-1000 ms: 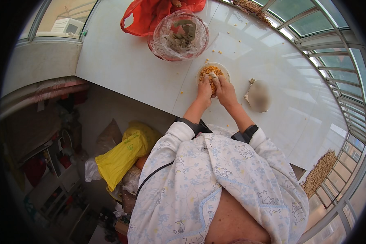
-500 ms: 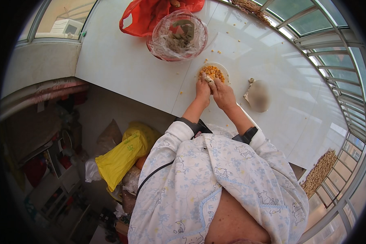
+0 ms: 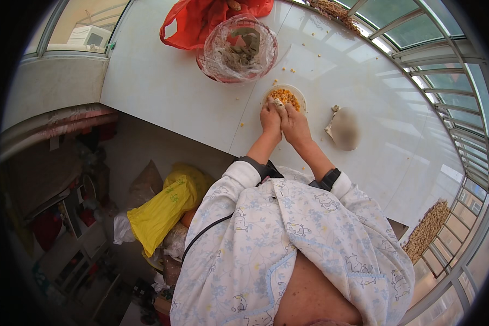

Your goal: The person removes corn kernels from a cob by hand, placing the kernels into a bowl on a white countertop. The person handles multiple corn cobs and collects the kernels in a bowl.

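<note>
While in two hands (image 3: 270, 118) (image 3: 296, 126), one cob (image 3: 278, 102); nearby, one bowl (image 3: 303, 100)

Hands (image 3: 295, 125) holding corncob (image 3: 278, 102), bowl (image 3: 303, 102) of kernels (image 3: 289, 96)

Yellow bag (image 3: 160, 212) and, perhaps, peanuts (image 3: 426, 231) beside the window (image 3: 464, 217)

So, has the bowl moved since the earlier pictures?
No: the bowl appears in the same spot, just right of the table seam.
</note>
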The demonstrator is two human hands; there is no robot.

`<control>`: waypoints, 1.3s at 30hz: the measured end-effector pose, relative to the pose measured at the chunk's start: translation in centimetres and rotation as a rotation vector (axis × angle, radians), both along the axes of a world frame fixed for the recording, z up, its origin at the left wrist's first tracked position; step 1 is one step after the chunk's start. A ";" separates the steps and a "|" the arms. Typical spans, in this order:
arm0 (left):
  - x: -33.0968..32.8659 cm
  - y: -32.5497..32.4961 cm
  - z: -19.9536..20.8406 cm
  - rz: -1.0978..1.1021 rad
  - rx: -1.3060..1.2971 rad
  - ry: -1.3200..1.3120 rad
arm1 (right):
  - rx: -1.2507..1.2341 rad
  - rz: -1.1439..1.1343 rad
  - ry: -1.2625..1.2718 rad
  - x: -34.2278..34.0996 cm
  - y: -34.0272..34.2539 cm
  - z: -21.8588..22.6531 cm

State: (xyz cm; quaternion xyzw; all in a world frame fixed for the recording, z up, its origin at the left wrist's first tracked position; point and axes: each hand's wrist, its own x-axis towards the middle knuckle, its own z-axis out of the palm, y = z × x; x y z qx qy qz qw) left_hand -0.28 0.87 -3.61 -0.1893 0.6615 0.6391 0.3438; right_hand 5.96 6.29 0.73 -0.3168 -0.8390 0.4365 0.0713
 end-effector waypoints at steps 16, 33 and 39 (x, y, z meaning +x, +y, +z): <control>-1.4 -1.3 3.2 -0.118 0.600 -0.279 | -0.103 -0.318 -0.018 2.3 8.2 -2.2; -0.9 -1.0 3.5 -0.033 0.723 -0.022 | -0.329 0.052 0.244 3.8 4.2 0.0; -1.4 -1.4 3.5 -0.044 0.680 -0.035 | -0.190 0.073 0.409 2.6 0.8 1.5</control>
